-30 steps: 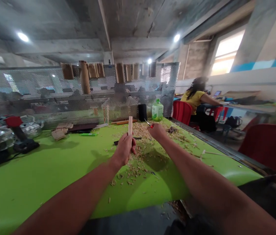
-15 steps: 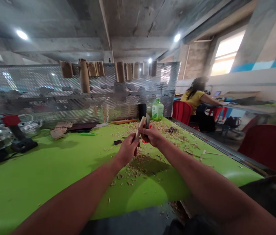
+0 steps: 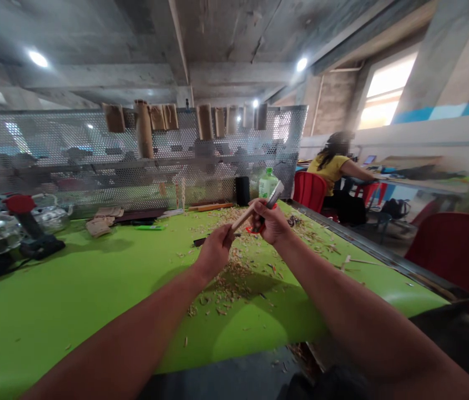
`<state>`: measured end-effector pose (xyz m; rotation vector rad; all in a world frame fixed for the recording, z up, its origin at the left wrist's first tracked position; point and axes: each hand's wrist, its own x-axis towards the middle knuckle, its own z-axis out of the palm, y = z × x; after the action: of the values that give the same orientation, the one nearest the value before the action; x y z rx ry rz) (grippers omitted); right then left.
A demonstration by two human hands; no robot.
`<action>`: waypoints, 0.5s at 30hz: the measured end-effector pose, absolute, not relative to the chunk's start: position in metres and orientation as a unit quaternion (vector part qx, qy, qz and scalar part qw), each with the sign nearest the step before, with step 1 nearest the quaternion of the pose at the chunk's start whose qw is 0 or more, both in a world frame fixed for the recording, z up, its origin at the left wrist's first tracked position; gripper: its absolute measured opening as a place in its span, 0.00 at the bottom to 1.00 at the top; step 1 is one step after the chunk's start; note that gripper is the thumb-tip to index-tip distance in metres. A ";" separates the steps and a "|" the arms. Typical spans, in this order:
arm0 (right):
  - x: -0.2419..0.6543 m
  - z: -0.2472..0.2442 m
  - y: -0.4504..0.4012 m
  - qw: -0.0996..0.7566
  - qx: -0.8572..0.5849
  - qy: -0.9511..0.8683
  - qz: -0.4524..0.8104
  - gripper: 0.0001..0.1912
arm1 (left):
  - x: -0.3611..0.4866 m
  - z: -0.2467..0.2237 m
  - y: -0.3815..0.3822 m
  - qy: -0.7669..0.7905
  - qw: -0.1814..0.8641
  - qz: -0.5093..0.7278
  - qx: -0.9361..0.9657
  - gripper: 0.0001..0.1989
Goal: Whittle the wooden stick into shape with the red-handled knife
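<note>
Left hand [image 3: 216, 253] closed around a pale wooden stick [image 3: 243, 218], held tilted up toward the right hand [image 3: 270, 222], closed on a red-handled knife [image 3: 258, 226], blade up; both raised over wood shavings [image 3: 234, 278] on the green worktop [image 3: 92, 316].

The right hand's fingers [image 3: 268, 219] hide most of a red-handled utility knife [image 3: 256, 228], and the left hand [image 3: 216, 251] covers one end of a pale wooden stick [image 3: 243, 217]. The right forearm [image 3: 354, 300] and left forearm [image 3: 134, 328] run off the bottom edge. Shapes behind the perforated grey metal screen [image 3: 71, 133] are blurred, and the pale wood shavings [image 3: 234, 278] are too small to tell apart.
</note>
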<state>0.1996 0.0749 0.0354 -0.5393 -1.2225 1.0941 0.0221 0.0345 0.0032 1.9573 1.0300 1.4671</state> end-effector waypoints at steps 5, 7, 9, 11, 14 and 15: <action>0.198 0.035 0.075 0.649 -0.236 -0.532 0.489 0.26 | 0.023 0.002 0.027 0.377 0.292 0.471 0.742 0.07; 0.195 0.033 0.077 0.647 -0.240 -0.540 0.482 0.27 | 0.024 0.004 0.022 0.354 0.378 0.438 0.735 0.08; 0.193 0.031 0.080 0.645 -0.246 -0.549 0.472 0.28 | 0.025 0.007 0.016 0.317 0.472 0.424 0.705 0.09; 0.194 0.029 0.084 0.642 -0.279 -0.555 0.449 0.28 | 0.025 0.012 0.015 0.289 0.542 0.438 0.657 0.08; 0.197 0.026 0.088 0.617 -0.409 -0.589 0.322 0.25 | 0.021 0.016 0.020 0.273 0.593 0.477 0.589 0.06; 0.198 0.025 0.088 0.590 -0.463 -0.612 0.253 0.22 | 0.019 0.017 0.023 0.274 0.601 0.488 0.571 0.06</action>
<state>0.1981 0.0883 0.0252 -1.0784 -1.4241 0.5881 0.0190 0.0232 0.0166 1.3231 0.6357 1.1308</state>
